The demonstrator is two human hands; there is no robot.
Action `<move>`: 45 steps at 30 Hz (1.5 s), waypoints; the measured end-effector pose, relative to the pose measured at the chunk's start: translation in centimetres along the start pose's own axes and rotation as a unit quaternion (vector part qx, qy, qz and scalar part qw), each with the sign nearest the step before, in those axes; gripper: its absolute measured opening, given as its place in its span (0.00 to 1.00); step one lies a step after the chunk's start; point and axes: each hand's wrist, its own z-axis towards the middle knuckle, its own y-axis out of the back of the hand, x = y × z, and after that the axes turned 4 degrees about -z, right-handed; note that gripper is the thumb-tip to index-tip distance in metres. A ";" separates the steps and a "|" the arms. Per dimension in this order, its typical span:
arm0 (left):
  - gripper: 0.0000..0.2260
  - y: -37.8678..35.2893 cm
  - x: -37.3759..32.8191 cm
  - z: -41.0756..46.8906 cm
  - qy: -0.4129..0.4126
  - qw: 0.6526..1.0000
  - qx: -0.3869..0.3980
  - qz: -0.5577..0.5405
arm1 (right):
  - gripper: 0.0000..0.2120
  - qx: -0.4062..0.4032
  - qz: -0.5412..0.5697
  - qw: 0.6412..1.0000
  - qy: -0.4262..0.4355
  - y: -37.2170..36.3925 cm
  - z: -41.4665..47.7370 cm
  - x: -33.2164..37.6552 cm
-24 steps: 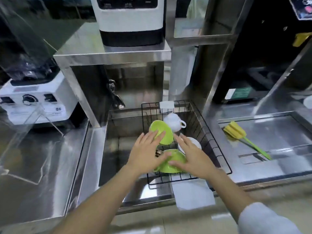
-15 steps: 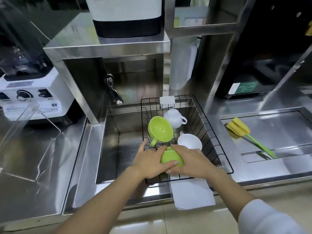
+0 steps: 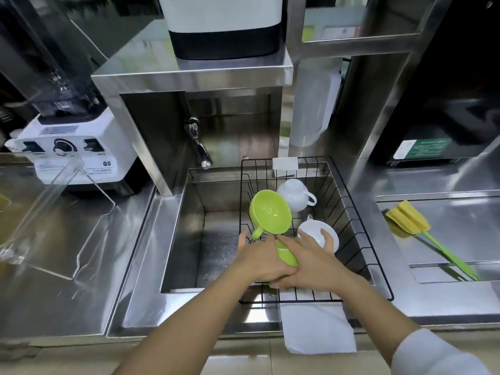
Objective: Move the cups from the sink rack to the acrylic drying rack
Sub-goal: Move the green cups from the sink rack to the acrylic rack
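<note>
A black wire sink rack [image 3: 359,226] hangs over the right half of the sink. Inside it lies a green cup [image 3: 287,255], mostly covered, with my left hand [image 3: 261,259] and my right hand [image 3: 311,263] both wrapped around it. A second green cup [image 3: 270,213] leans on its side just behind, mouth facing me. Two white cups stay in the rack: one upside down at the back [image 3: 293,194], one at the right [image 3: 319,232] under my right fingertips. The clear acrylic drying rack [image 3: 51,220] stands on the left counter.
A white blender [image 3: 75,152] sits behind the acrylic rack. A tap [image 3: 197,143] juts over the sink [image 3: 189,239]. A yellow sponge brush with a green handle [image 3: 422,231] lies on the right counter. A white cloth [image 3: 316,328] hangs over the front edge.
Both hands have closed tighter round the near green cup and drawn it a little toward me. The view has tilted down and come closer.
</note>
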 end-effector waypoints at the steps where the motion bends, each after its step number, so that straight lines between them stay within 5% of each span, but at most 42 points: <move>1: 0.38 -0.1 0.0 -0.1 0.004 1.000 -0.014 -0.004 | 0.49 -0.001 -0.002 1.000 -0.003 -0.1 -0.1 0.0; 12: 0.38 1.1 -0.2 -2.5 0.001 0.981 -0.171 -0.097 | 0.51 -0.123 -0.011 0.992 0.031 1.1 -0.3 1.1; 21: 0.42 5.7 0.6 -6.3 -0.051 0.928 -0.330 -0.162 | 0.41 -0.325 0.039 0.933 0.150 3.8 0.9 5.4; 26: 0.39 10.7 7.5 -9.6 -0.044 0.883 -0.443 -0.148 | 0.41 -0.352 0.018 0.913 0.207 5.7 4.1 14.3; 31: 0.39 12.6 7.5 -11.0 -0.039 0.882 -0.448 -0.145 | 0.39 -0.375 0.016 0.903 0.209 6.9 4.5 16.0; 35: 0.40 16.2 14.4 -14.1 -0.038 0.861 -0.492 -0.125 | 0.38 -0.387 0.018 0.888 0.247 7.0 6.9 24.1; 45: 0.41 24.5 29.5 -19.7 0.001 0.908 -0.388 -0.160 | 0.40 -0.354 -0.010 0.909 0.220 5.3 13.1 40.1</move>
